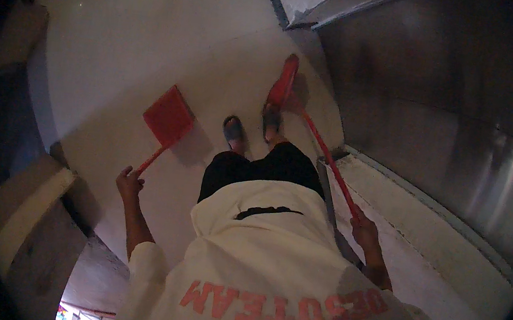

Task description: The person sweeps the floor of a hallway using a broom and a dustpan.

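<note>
My left hand (pixel 130 185) grips the handle of a red long-handled dustpan (pixel 168 115). Its square pan is held out ahead and to the left of my feet, with a shadow beside it on the floor. In my right hand (pixel 364 228) is the red stick of a broom (pixel 329 158). The red broom head (pixel 284 81) reaches forward past my right foot and overlaps the toe of that sandal (pixel 271 119). Whether the bristles touch the floor, I cannot tell. My left sandal (pixel 233 128) stands between the two tools.
A smooth pale floor (pixel 147 40) stretches ahead. To the right stands a shiny metal panel or door (pixel 432 94) above a pale ledge (pixel 419 214). A pale wall corner (pixel 296 5) juts in at the top. Wall edges and a doorway side (pixel 40 212) lie at the left.
</note>
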Demonstrator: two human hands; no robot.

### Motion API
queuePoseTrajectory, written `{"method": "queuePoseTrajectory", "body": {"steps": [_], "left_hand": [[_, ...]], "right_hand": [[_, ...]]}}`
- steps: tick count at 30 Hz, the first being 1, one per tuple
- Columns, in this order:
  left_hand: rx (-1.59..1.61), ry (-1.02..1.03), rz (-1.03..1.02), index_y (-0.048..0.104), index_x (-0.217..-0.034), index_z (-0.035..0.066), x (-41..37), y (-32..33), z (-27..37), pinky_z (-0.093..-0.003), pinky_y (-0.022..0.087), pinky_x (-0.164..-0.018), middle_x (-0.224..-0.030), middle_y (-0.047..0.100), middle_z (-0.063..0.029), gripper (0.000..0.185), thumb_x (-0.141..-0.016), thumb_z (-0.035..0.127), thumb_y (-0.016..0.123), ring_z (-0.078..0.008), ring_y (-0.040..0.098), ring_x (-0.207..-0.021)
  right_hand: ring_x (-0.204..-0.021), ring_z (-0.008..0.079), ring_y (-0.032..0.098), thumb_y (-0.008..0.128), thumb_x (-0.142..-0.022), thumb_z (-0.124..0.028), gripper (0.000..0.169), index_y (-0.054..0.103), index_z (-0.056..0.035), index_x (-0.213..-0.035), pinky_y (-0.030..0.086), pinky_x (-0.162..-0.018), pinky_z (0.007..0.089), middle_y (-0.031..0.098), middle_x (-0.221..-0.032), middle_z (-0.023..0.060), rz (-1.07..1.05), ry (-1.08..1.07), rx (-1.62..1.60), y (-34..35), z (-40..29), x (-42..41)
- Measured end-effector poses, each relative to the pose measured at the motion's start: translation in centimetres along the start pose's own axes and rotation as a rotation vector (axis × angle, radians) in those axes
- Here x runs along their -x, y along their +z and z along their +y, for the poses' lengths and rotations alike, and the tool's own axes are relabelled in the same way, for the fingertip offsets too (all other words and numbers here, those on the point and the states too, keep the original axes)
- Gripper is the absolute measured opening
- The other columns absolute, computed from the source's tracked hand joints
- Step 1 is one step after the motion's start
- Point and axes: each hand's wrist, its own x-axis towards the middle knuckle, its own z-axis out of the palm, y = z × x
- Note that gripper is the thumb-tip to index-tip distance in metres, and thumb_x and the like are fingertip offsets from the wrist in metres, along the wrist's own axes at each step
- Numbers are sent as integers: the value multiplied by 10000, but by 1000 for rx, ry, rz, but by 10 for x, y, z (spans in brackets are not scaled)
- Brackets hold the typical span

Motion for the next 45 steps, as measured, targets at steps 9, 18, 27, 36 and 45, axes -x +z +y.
{"method": "queuePoseTrajectory", "body": {"steps": [9, 18, 27, 36, 45], "left_hand": [[-31, -49, -54, 585, -1262, 0, 6, -3, 33, -281, 458, -423, -868, 683, -148, 445, -838, 127, 635, -184, 629, -524], [-68, 23, 24, 604, -1238, -2, 22, 28, 16, -304, 483, -472, -793, 651, -120, 451, -814, 149, 636, -180, 627, -546], [-132, 134, 3, 568, -1282, -6, 2, -9, -25, -297, 500, -460, -842, 669, -165, 477, -812, 75, 597, -182, 637, -551], [78, -63, -37, 563, -1274, -22, 14, -15, -1, -277, 446, -411, -778, 641, -136, 441, -842, 68, 562, -174, 601, -500], [-39, -9, -90, 594, -1231, -34, -17, 54, 15, -291, 440, -408, -757, 625, -118, 409, -839, 82, 587, -184, 589, -478]], "right_hand": [[-1010, 287, 637, 514, -973, -190, 487, 421, -164, -1450, 472, -918, 362, 625, -1226, 195, -83, 65, -26, 0, 8, -9], [-968, 298, 664, 579, -925, -202, 504, 468, -145, -1414, 497, -861, 340, 666, -1132, 191, -100, 88, -26, 27, 19, 33], [-1047, 384, 626, 551, -934, -184, 510, 443, -195, -1432, 502, -896, 395, 639, -1171, 216, 281, -110, 125, 22, 50, -43], [-989, 337, 660, 575, -937, -183, 530, 431, -191, -1446, 521, -839, 383, 656, -1155, 201, 186, 14, 104, -7, 52, -74], [-929, 371, 668, 570, -944, -193, 517, 432, -175, -1442, 513, -829, 404, 678, -1095, 207, 45, -23, 68, -24, 0, -42]]}}
